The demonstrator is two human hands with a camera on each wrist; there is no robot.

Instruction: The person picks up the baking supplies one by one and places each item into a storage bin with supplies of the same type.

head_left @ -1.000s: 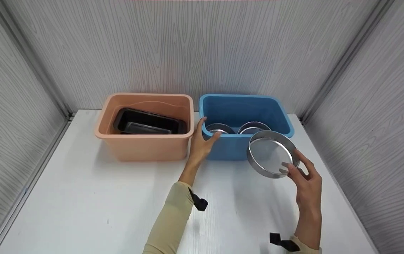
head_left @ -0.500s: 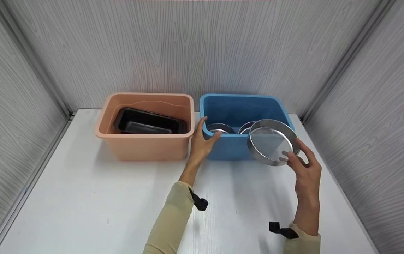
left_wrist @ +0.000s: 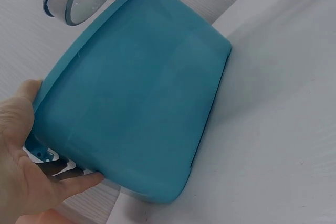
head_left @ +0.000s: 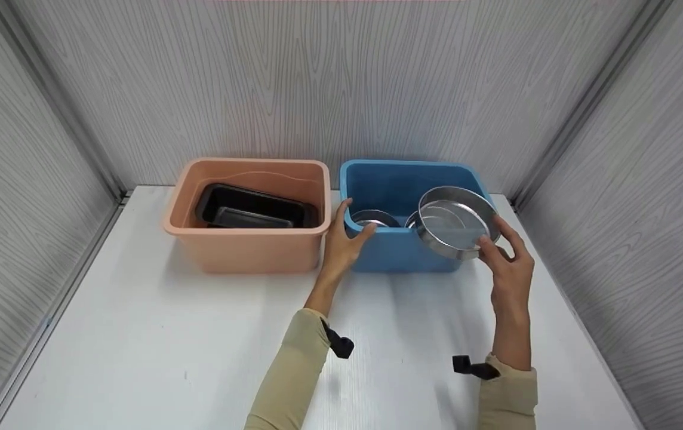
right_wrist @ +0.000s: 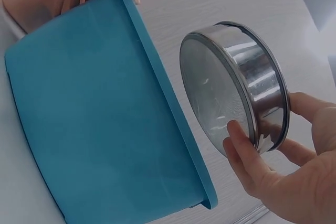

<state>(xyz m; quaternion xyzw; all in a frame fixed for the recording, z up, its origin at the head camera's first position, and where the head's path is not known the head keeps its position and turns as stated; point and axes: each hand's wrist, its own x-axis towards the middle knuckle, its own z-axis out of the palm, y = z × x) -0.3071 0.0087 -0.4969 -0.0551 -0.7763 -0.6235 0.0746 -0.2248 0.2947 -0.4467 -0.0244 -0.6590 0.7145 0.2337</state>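
Note:
My right hand (head_left: 510, 260) holds a round metal sieve (right_wrist: 257, 69) by its edge, the thumb and fingers pinching the side wall. Tilted, the sieve hangs over the front right rim of the blue bin (head_left: 401, 254). Its fine mesh shows in the right wrist view. At the bin's front left corner my left hand (head_left: 340, 246) grips the rim, thumb over the front edge and fingers along the side. Inside the bin lie two more round metal pieces; the left one (head_left: 371, 214) shows its rim, while the held sieve partly covers the right one (head_left: 411, 220).
To the left stands a peach bin (head_left: 249, 254) with black loaf pans (head_left: 252, 200) inside. Both bins sit near the back edge of a white table (head_left: 210, 340). Grey wood-grain panels (head_left: 294, 83) rise behind and on both sides.
My right hand has raised the sieve and moved it forward, from in front of the blue bin to over its rim. My left hand stays at the bin's corner.

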